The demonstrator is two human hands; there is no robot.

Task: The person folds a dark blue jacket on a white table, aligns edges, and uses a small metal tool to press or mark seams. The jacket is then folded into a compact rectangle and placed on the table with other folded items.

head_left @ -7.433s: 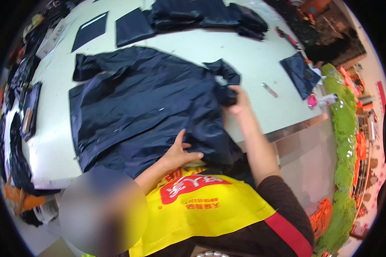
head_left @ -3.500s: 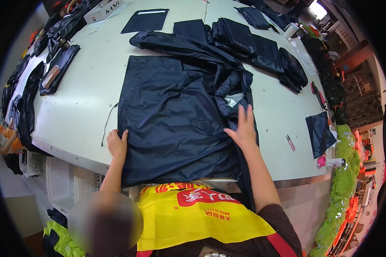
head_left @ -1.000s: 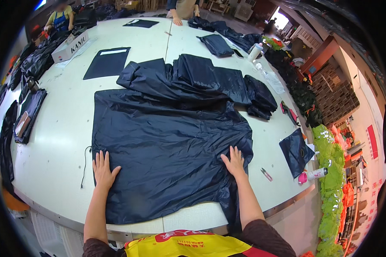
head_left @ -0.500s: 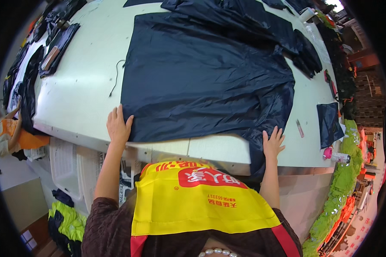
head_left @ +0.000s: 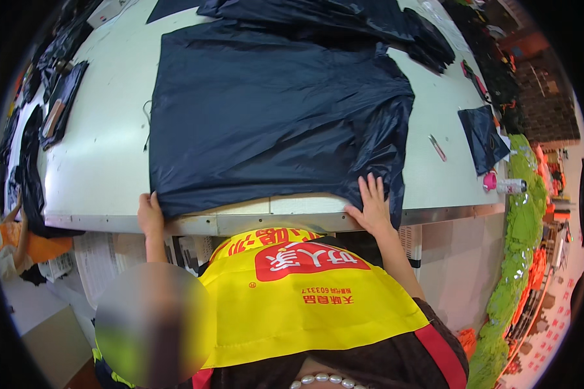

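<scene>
A dark navy garment (head_left: 266, 123) of thin, shiny cloth lies spread on the white table in front of me. Its left part is fairly smooth; creases gather at the lower right, where a sleeve-like strip (head_left: 396, 188) runs to the table's front edge. At the garment's near left corner, my left hand (head_left: 150, 215) is closed with the cloth edge between thumb and fingers. My right hand (head_left: 374, 206) rests palm down on the creased cloth by the strip, its fingers spread. Beneath my hands, the near hem curves just short of the metal table edge.
Metal trim (head_left: 240, 224) borders the white table (head_left: 100, 162). Right of the garment lie a small pen-like tool (head_left: 438, 148), a dark cloth piece (head_left: 481, 139) and a pink-capped bottle (head_left: 509, 186). More folded dark garments (head_left: 63, 104) lie left, near another person's arm (head_left: 24, 236).
My left hand has gone from lying flat beside the garment to closing on its corner. My right hand has shifted left onto the creased cloth. The strip hangs less far over the edge.
</scene>
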